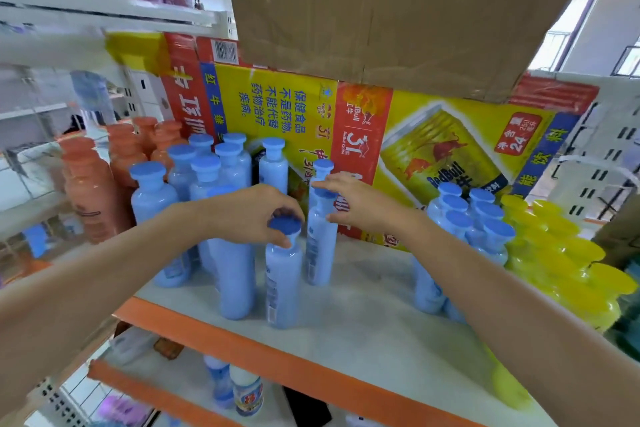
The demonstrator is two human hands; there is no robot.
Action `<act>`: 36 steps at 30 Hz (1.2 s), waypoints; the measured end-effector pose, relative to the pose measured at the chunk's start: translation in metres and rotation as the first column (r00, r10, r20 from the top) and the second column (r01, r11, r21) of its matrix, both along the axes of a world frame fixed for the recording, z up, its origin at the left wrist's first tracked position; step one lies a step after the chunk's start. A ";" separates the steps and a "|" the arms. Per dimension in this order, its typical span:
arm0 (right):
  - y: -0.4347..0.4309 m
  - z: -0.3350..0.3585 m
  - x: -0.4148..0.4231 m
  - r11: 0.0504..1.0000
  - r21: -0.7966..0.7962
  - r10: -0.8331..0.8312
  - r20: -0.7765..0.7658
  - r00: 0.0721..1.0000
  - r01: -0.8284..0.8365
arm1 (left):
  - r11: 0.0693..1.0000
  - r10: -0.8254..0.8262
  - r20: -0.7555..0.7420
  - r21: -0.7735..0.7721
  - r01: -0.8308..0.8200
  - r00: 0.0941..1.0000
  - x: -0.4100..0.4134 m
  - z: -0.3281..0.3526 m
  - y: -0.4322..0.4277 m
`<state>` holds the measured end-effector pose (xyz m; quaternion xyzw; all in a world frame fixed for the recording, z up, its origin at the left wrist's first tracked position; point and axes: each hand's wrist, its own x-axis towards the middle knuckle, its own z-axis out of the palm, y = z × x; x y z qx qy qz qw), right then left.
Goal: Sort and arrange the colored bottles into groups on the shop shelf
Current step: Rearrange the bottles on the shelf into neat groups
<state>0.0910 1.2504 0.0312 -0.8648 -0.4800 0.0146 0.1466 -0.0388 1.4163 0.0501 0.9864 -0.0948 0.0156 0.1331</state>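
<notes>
At centre frame, on the grey shelf [363, 315]: my left grip [256, 215] is curled over the cap of the front blue bottle [282, 281], thumb tucked under the cap's rim. My right grip [349, 201] pinches the cap of the second blue bottle [320, 250] between forefinger and thumb. Both bottles are upright and just beside each other; whether their bases are lifted I cannot tell.

Outward: the left blue group [194, 180] stands close to my left wrist, with orange bottles [100, 177] beyond it at left of frame. The right blue group [467, 218] stands just beside my right forearm, with yellow bottles [554, 253] at far right. A Red Bull carton [415, 135] backs the shelf and a brown box [381, 10] hangs over it.

Hazards, as I judge them: each bottle is held by its cap alone, so the tall body may swing and strike its neighbour. The front bottle is near the shelf's orange lip and could tip off. A sideways sweep of my right forearm could topple the right blue group into the yellow bottles.
</notes>
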 end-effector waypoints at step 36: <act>-0.178 -0.052 -0.061 0.741 0.554 -0.449 -0.008 0.893 0.378 | 0.800 -0.307 0.089 -0.515 0.308 0.948 0.075 -0.041 -0.127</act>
